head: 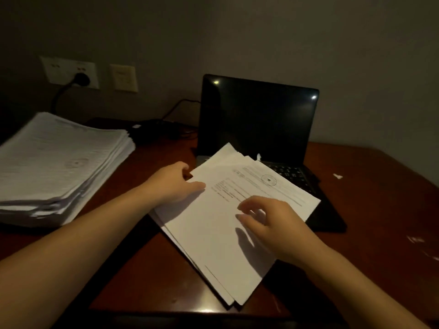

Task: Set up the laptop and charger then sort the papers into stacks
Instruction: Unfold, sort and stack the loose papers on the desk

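A black laptop (259, 119) stands open with a dark screen at the back of the wooden desk (147, 264). A small sheaf of white papers (213, 236) lies askew across its keyboard and the desk in front. My left hand (175, 184) pinches the sheaf's left edge, thumb on top. My right hand (273, 222) hovers over the top sheet with fingers loosely curled, holding nothing. A tall stack of papers (59, 162) sits at the left. The charger brick (152, 131) lies behind it, and its plug (82, 79) sits in the wall socket.
A second wall plate (123, 78) is right of the socket. A black cable (175, 108) runs from the charger towards the laptop. Small white scraps (337, 176) lie on the desk at the right. The desk's front edge is near the bottom of the view.
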`<action>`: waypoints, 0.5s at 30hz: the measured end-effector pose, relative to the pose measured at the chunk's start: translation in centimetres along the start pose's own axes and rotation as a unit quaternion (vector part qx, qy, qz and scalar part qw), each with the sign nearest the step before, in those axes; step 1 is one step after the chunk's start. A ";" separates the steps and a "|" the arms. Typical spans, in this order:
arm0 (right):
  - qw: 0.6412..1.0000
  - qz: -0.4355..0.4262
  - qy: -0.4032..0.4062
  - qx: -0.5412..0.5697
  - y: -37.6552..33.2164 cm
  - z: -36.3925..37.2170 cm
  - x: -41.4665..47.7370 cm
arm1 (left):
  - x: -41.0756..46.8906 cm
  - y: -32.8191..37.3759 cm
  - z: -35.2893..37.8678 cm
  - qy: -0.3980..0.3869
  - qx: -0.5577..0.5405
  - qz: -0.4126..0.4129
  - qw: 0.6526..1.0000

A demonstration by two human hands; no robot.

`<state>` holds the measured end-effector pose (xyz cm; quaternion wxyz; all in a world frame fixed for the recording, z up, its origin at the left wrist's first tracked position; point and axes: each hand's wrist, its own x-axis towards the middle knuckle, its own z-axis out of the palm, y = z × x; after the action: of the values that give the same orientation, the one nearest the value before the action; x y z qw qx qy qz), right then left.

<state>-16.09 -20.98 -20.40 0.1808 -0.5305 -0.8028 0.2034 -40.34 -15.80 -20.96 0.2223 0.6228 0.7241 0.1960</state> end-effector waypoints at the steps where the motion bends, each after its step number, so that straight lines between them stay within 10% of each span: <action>1: 1.000 -0.004 -0.001 -0.008 0.6 0.1 -0.6 | 0.1 -0.1 0.0 0.006 0.001 -0.009 1.000; 15: 0.989 -0.115 -0.087 -0.022 3.8 -0.9 -0.9 | -3.2 0.9 -2.1 -0.104 -0.194 -0.027 0.975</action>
<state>-12.33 -20.33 -21.73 0.1213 -0.4187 -0.8754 0.2091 -40.43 -18.84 -18.44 0.4179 0.5649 0.6621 0.2605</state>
